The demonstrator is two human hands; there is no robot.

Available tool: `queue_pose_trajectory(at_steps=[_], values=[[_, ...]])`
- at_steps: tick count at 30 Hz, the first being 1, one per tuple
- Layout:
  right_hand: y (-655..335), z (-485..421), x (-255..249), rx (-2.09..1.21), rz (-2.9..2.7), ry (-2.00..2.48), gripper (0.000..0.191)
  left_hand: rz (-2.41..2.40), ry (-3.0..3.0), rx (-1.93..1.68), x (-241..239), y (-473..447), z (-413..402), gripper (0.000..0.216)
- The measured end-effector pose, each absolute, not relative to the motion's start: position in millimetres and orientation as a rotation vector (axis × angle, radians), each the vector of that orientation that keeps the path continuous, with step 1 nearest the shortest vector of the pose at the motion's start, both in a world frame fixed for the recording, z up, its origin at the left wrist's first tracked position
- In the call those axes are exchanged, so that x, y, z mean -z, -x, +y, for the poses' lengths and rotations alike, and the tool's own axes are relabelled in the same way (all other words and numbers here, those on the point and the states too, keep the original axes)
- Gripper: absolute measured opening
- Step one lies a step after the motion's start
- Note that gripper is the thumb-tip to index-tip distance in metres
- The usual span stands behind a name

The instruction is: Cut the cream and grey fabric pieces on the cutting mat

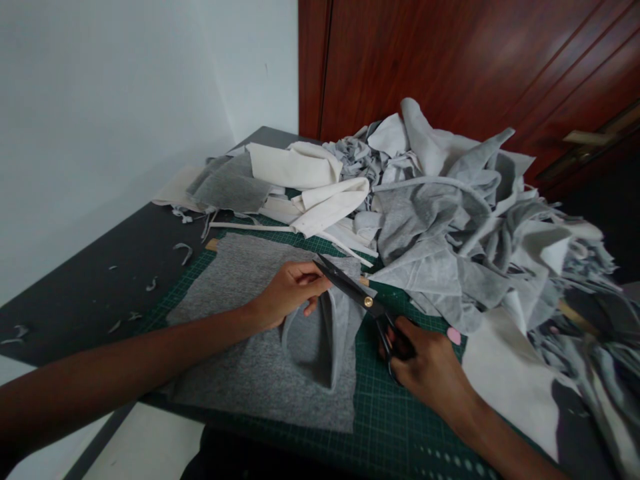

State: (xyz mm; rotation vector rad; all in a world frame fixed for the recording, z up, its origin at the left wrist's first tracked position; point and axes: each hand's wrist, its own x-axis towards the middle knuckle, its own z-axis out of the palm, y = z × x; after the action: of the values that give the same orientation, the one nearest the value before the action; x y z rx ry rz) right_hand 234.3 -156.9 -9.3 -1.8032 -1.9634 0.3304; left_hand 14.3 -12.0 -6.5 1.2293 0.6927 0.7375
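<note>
My right hand (423, 357) is closed round the handles of black scissors (369, 302). Their blades point up and left, with the tips close to my left fingers. Between finger and thumb, my left hand (295, 290) pinches the upper edge of a small grey fabric piece (317, 333), which hangs in a curved fold. Beneath it a larger, roughly square grey fabric sheet (240, 393) lies flat on the green cutting mat (383, 407). Whether the blades touch the small piece I cannot make out.
A big heap of grey fabric (430, 227) covers the mat's right and far side. Folded cream fabric (295, 167) lies at the back. Thin scraps (184, 253) dot the dark table (100, 287) on the left. A pink chalk piece (453, 335) sits near my right hand. Behind stands a wooden door (450, 60).
</note>
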Motion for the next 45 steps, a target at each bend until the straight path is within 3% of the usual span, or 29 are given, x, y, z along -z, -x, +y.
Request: queue_pose_trajectory(at_steps=[45], values=[[-243.6, -152.9, 8.6, -0.045, -2.072, 1.78, 0.004, 0.682, -1.236, -0.722, 6.6, -12.6, -11.7, 0.021]])
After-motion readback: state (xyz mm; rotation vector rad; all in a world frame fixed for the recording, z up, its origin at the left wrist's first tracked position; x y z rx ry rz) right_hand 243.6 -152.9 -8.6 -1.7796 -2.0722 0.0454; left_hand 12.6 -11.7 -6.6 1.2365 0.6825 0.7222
